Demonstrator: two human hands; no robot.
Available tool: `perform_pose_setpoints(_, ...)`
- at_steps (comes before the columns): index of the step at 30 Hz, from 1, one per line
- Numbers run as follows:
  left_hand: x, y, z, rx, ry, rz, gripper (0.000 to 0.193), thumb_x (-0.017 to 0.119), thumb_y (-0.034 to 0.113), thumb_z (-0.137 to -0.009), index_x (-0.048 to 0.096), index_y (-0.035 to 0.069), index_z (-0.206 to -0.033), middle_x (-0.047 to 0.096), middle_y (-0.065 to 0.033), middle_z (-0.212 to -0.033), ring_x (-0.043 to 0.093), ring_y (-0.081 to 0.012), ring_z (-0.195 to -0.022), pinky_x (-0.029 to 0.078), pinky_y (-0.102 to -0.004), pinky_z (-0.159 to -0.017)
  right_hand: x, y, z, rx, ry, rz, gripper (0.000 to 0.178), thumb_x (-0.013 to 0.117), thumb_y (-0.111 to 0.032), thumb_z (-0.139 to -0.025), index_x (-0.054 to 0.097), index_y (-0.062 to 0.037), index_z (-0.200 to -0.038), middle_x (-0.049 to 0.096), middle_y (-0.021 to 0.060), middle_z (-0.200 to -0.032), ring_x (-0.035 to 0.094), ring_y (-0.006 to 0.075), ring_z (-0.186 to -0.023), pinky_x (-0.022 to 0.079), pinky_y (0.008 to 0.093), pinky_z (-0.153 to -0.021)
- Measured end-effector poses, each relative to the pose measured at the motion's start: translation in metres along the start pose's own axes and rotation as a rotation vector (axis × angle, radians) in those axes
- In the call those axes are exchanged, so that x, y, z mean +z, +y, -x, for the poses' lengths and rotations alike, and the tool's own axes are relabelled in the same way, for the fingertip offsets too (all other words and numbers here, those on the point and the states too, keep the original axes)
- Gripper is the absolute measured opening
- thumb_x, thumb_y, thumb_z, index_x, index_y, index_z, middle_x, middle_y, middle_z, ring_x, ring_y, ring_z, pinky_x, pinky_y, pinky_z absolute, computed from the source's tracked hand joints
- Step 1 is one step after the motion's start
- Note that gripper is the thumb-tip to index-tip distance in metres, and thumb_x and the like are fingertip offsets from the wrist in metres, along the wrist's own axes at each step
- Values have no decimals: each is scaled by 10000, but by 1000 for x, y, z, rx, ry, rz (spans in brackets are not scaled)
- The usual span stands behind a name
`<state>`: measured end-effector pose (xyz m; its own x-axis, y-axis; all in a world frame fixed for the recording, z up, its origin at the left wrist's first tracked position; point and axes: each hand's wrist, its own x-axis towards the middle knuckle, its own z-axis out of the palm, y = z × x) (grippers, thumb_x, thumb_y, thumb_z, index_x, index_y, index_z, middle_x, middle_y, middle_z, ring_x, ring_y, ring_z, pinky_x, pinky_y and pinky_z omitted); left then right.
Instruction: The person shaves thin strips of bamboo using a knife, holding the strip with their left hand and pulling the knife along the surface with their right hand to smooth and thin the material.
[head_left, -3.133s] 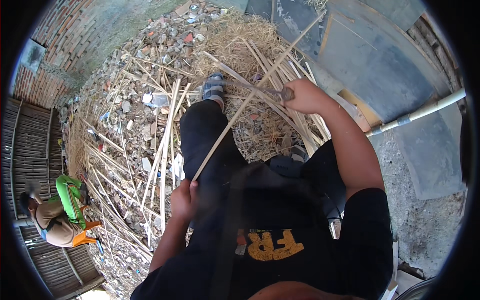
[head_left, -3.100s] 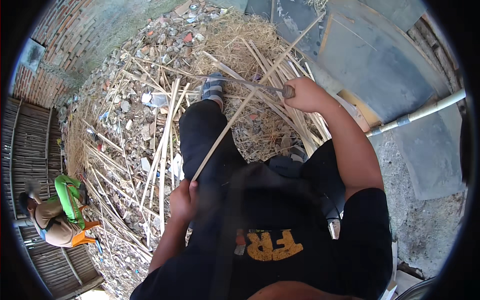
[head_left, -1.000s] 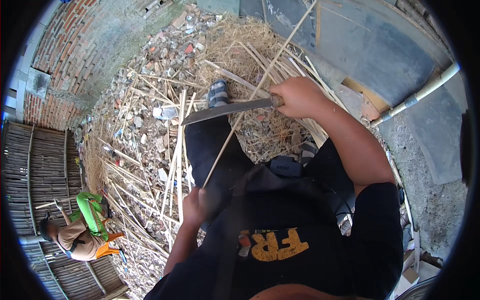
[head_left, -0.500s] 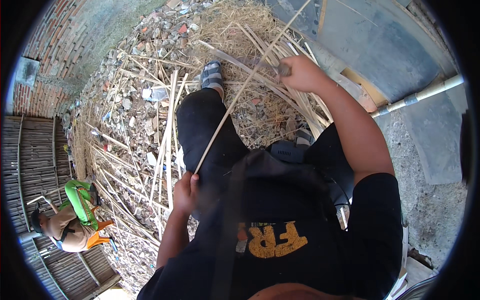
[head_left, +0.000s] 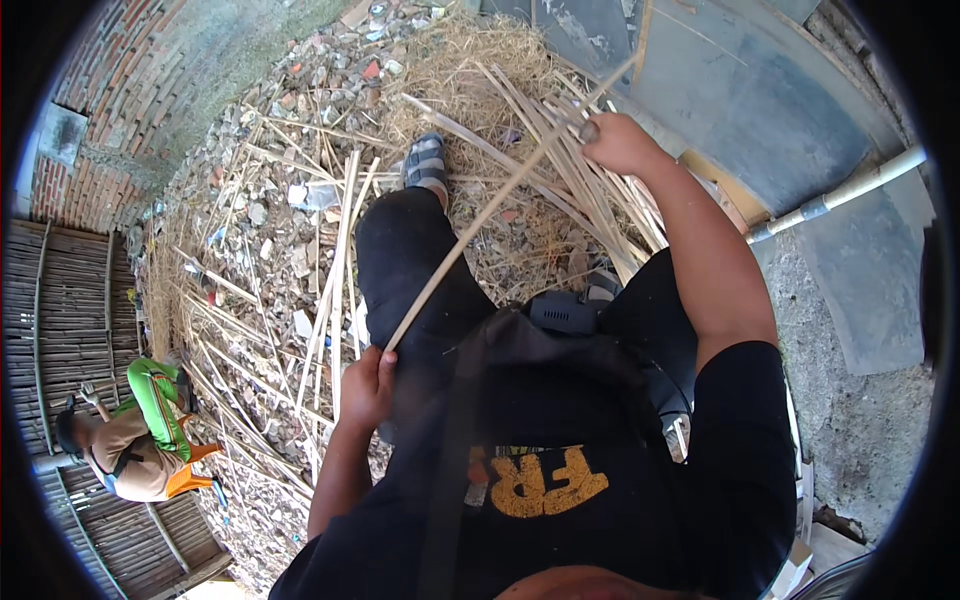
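My left hand point(head_left: 367, 388) is closed round the lower end of a long, pale bamboo strip point(head_left: 468, 235). From there the strip slants up and to the right across my thigh, out over the ground. My right hand point(head_left: 626, 146) grips the handle of a knife point(head_left: 588, 131) beside the upper part of the strip. Its blade is hard to make out against the sticks behind it; I cannot tell whether it touches the strip. Under and beyond that hand lies a pile of split bamboo strips point(head_left: 600, 205).
Rubble point(head_left: 300, 240) with more bamboo strips point(head_left: 335, 270) covers the ground to the left. Dry shavings point(head_left: 480, 60) are heaped ahead. Grey sheets point(head_left: 750, 100) and a pipe point(head_left: 840, 195) stand at right. At far left a person point(head_left: 135, 440) sits on an orange chair point(head_left: 190, 480).
My right hand, with the knife, has shifted slightly right along the strip. The strip's far end has dropped lower in view and a little to the right. My left hand keeps its hold.
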<state>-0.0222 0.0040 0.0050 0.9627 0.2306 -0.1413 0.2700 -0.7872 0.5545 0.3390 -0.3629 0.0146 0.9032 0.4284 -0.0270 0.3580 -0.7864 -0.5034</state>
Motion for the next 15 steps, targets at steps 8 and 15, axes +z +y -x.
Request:
perform_pose_setpoints(8,-4,-12,-3,5,-90,109,446,477,350,-1075,513,-14,-820,510,-213,-625,517,-357,-567,404,-442,-567,-9,-76,39,-161,-167,160,178,675,-179,-790,711,-130,-957,710,115,-858,693,314,-825,549,444,-743)
perform_pose_setpoints(15,2,-10,-6,45,-38,124,462,453,362,-1081,512,-17,-822,500,-212,-624,489,-354,-559,396,-441,-565,-13,-54,22,-18,-41,-30,141,733,-229,-796,706,-120,-881,700,122,-817,685,314,-795,538,429,-720)
